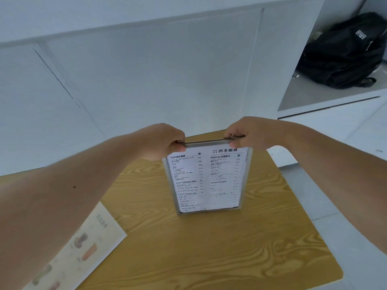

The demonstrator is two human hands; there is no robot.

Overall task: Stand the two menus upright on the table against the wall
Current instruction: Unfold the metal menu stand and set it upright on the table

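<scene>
A white printed drinks menu (206,178) in a clear acrylic frame stands upright near the middle of the wooden table (230,248), its bottom edge on the tabletop. My left hand (165,141) pinches its top left corner and my right hand (249,132) pinches its top right corner. A second menu (83,248), a flat sheet with pictures of coloured drinks, lies face up at the table's left front, partly under my left forearm. The white wall (146,80) rises behind the table's far edge.
A black backpack (345,53) rests on a grey ledge at the upper right. A white floor or low surface borders the table's right side.
</scene>
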